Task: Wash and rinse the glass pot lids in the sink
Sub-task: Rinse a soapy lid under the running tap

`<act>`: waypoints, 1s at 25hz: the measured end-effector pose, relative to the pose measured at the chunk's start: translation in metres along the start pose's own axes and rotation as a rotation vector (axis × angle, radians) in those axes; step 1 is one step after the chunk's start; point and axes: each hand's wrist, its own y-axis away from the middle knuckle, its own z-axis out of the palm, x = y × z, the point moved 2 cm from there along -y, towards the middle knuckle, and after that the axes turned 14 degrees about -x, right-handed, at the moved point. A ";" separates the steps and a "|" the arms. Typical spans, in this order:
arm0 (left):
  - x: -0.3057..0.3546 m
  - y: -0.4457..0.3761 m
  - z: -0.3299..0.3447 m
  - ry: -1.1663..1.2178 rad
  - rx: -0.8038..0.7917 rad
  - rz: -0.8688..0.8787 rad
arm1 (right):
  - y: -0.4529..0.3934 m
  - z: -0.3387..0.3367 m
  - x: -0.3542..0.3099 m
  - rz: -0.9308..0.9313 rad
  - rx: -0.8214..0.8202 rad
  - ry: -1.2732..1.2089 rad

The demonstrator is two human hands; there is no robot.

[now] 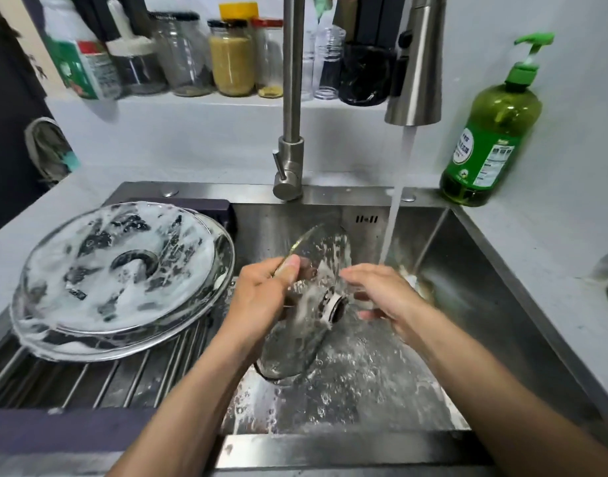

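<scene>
A small glass pot lid point(316, 249) stands on edge in the steel sink point(474, 270), smeared with foam. My left hand point(264, 290) grips its left rim, thumb curled over the edge. My right hand point(381, 290) lies flat with straight fingers against the lid's right face, just under the running water point(397, 197). The faucet head point(416, 63) hangs above at the right. A large glass lid point(120, 277), covered in soap foam, lies knob-up on the drying rack point(123, 380) at the left.
A green dish soap bottle point(492, 132) stands on the counter behind the sink's right corner. Jars and bottles point(230, 56) line the shelf at the back. The faucet stem point(292, 98) rises behind the sink's middle. Foamy water covers the basin floor.
</scene>
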 end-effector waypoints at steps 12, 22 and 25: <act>-0.004 -0.041 0.017 0.691 -0.015 -0.215 | 0.009 -0.025 0.007 -0.256 0.239 0.250; -0.021 -0.039 0.027 0.119 0.141 -0.383 | 0.015 -0.023 0.005 -0.096 0.348 0.511; -0.017 -0.033 0.036 -0.236 0.034 -0.291 | 0.016 -0.024 0.006 -0.086 0.376 0.644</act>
